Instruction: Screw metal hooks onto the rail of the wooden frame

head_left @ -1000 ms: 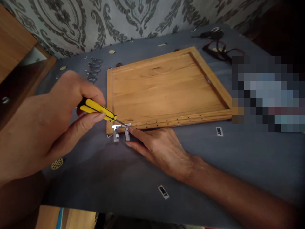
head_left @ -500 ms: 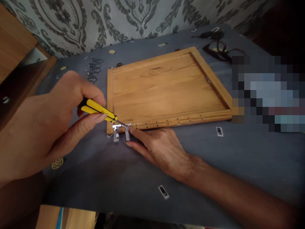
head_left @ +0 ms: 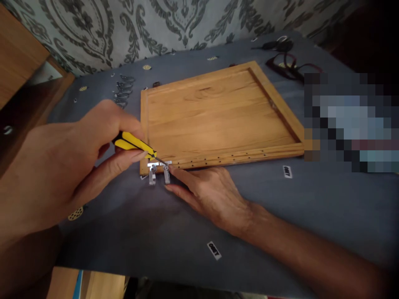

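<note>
My left hand point(head_left: 93, 153) is closed round the handle of a yellow and black screwdriver point(head_left: 135, 144). The screwdriver's tip rests at a small metal bracket point(head_left: 167, 174) on the front edge of a framed wooden panel point(head_left: 215, 116). Thumb and index finger of my right hand point(head_left: 215, 193) pinch that bracket from its right side. A second metal bracket point(head_left: 152, 175) sits just left of it, at the panel's front left corner. A row of small dark holes runs along the panel's front edge.
Several small metal pieces point(head_left: 124, 89) lie behind my left hand on the grey cloth point(head_left: 255, 249). Dark-framed glasses point(head_left: 285, 66) and a dark tool point(head_left: 274, 44) lie at the back right. A wooden cabinet point(head_left: 21, 54) stands at the left. A blurred-out patch covers the right side.
My left hand has shifted slightly right and the screwdriver has turned a little and stands somewhat steeper. My right hand and the panel have stayed in place.
</note>
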Motion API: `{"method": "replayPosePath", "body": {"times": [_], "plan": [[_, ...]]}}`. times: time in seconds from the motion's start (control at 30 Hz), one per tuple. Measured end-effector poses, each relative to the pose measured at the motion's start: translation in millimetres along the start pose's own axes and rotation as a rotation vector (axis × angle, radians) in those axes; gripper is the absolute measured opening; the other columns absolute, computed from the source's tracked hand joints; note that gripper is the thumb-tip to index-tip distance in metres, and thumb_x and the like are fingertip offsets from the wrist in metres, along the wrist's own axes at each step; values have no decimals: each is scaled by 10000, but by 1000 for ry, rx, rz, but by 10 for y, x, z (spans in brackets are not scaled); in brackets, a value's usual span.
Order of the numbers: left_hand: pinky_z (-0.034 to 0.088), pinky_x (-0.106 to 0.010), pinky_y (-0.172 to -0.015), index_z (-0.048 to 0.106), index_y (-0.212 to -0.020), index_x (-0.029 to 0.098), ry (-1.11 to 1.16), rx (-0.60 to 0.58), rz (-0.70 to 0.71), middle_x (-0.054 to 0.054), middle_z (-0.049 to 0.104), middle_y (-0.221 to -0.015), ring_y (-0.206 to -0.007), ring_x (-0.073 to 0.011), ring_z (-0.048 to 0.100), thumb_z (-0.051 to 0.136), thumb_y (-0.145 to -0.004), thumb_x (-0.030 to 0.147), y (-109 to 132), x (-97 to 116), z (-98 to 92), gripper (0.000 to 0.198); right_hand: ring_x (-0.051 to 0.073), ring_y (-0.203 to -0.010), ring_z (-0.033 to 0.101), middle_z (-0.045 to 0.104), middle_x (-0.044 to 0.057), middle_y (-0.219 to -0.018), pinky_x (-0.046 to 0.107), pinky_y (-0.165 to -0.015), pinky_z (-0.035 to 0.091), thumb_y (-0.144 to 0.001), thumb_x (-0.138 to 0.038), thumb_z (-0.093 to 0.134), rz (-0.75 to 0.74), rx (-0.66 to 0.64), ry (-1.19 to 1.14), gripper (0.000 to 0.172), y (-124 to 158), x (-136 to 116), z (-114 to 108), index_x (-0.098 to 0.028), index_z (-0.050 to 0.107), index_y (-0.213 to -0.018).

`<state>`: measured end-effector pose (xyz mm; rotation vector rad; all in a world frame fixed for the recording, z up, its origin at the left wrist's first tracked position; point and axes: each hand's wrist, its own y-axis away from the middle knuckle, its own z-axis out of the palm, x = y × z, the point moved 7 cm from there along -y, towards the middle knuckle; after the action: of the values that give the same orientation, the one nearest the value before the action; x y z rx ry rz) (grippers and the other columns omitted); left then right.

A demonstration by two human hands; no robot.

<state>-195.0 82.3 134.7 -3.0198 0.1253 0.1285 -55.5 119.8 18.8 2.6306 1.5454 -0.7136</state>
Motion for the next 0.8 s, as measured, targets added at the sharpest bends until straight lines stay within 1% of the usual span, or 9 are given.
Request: {"method": "replayPosePath", "body": {"times": [0.13,0.2,0.27,0.37,0.47,0.53,0.6,0.7,0.8], "plan": [[343,-262,-550,583,-958,282,90,137,48,76,568,-640,-509,-102,533,407,-958,516,-16,124,-41,293,190,-683,703,774,32,-778,294,-553,328,-949,-433,583,-7,19,1,285,1,-4,-17,-207,685,-1089],[322,-245,-529,553,-902,257,69,194,40,87,541,-608,-481,-85,510,421,-973,451,-30,166,-48,246,193,-703,708,777,37,-799,295,-560,333,-946,-425,590,-13,28,4,271,3,-4,-32,-206,688,-1072],[313,-235,-494,529,-905,252,70,217,69,95,525,-604,-452,-76,494,405,-982,397,-44,207,-45,206,194,-714,708,775,37,-792,296,-565,332,-942,-427,593,-18,34,6,267,3,-5,-43,-204,691,-1050],[340,-226,-459,521,-956,259,128,192,123,99,544,-659,-452,-69,496,404,-970,367,-64,219,-28,160,195,-707,705,771,39,-784,298,-564,329,-946,-435,583,-15,25,-2,275,1,-5,-34,-201,691,-1042],[443,-222,-538,535,-952,245,167,142,116,82,617,-866,-566,-68,563,422,-946,373,-79,167,-4,170,195,-705,706,775,40,-809,300,-559,325,-953,-438,572,-2,7,-13,283,-5,-5,-14,-203,688,-1058],[464,-232,-574,539,-949,241,177,117,119,69,624,-932,-635,-80,594,427,-940,372,-81,147,8,173,198,-702,706,775,37,-798,300,-553,318,-950,-444,576,7,2,-8,292,-8,-4,-10,-204,688,-1072],[459,-238,-574,543,-966,244,182,106,129,64,621,-932,-647,-85,595,442,-935,369,-79,143,14,164,201,-708,708,774,36,-791,299,-553,316,-944,-447,584,11,1,-2,298,-11,-4,-14,-204,689,-1082],[454,-250,-564,562,-984,246,158,114,88,64,613,-929,-581,-74,544,444,-932,395,-77,105,11,197,205,-719,713,777,34,-804,299,-562,327,-948,-443,580,8,-11,-12,295,-13,-6,-15,-208,688,-1092],[411,-260,-525,563,-998,263,152,128,66,66,598,-846,-535,-79,516,435,-939,427,-59,69,-12,216,202,-718,715,779,31,-806,299,-565,333,-951,-437,576,9,-10,-19,292,-10,-5,-17,-211,683,-1103]]}}
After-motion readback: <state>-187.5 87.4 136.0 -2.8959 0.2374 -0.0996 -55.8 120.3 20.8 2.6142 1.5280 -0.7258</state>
